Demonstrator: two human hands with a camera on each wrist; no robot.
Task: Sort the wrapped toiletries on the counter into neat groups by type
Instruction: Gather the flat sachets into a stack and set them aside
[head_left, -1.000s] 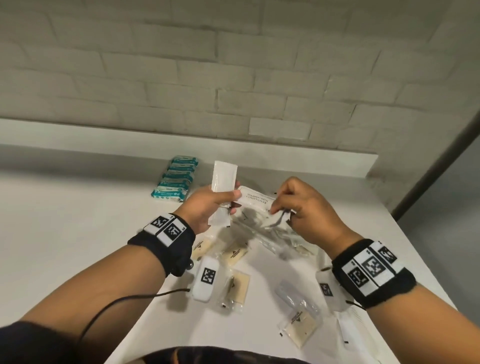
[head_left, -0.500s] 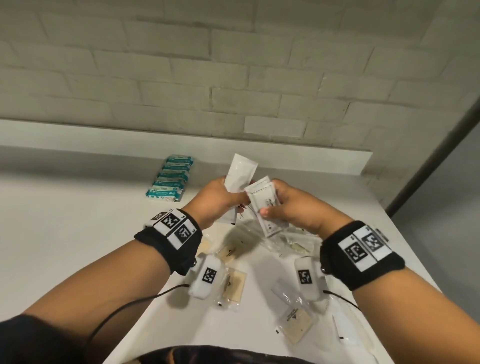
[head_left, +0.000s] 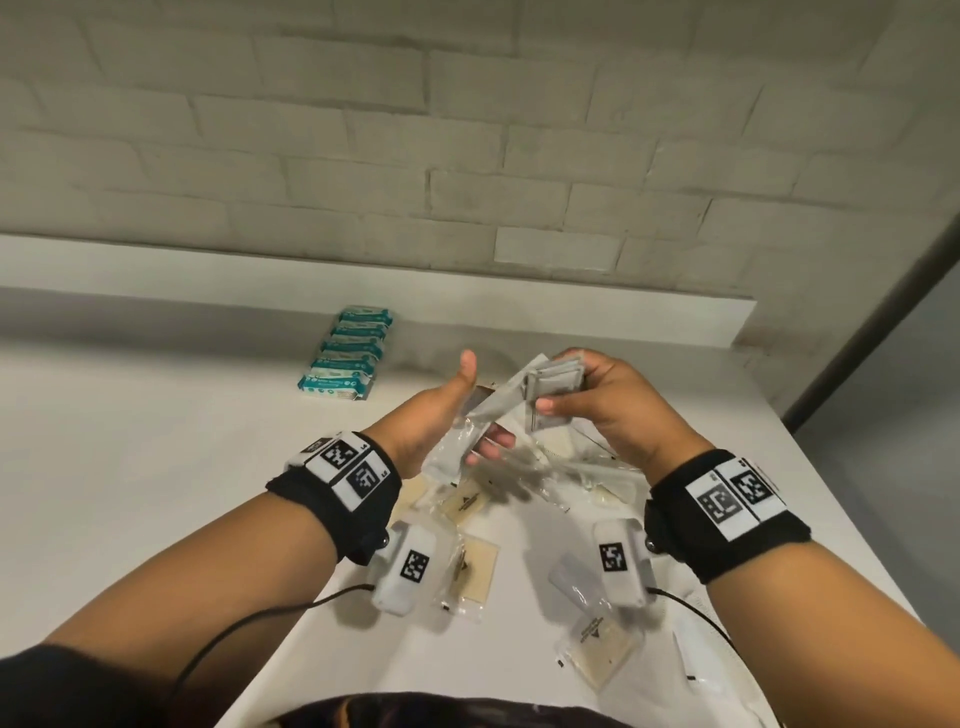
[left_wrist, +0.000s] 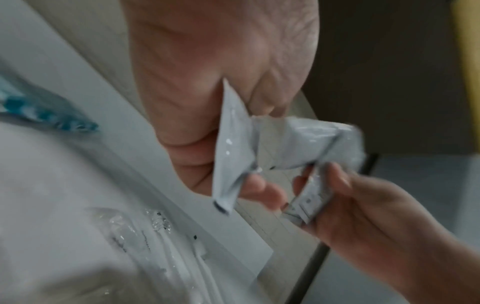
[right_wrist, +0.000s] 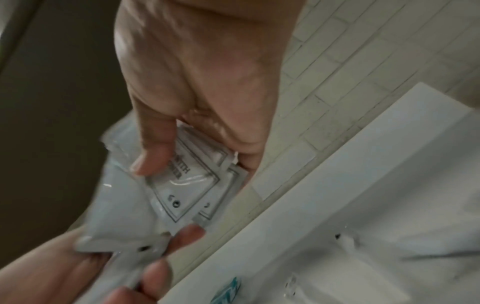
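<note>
Above the counter (head_left: 156, 467) my left hand (head_left: 470, 415) holds a plain white sachet (head_left: 485, 410) across its curled fingers, thumb lifted off it. The left wrist view shows that sachet (left_wrist: 231, 156) lying against the palm. My right hand (head_left: 569, 387) pinches a small stack of printed white sachets (head_left: 550, 382) between thumb and fingers. It holds them against the upper end of the plain sachet. In the right wrist view the printed sachets (right_wrist: 187, 185) overlap the plain one (right_wrist: 116, 216).
A row of teal packets (head_left: 345, 361) lies at the back left, below a raised ledge (head_left: 208, 280). Tan soap packets (head_left: 467, 506) (head_left: 475, 574) (head_left: 597, 649) and clear-wrapped items (head_left: 571, 467) lie scattered under my hands. The counter's right edge drops off close by.
My right hand lifted the printed sachets off the pile and brought them to the left hand. The left thumb has come off its sachet, which now tilts to the right.
</note>
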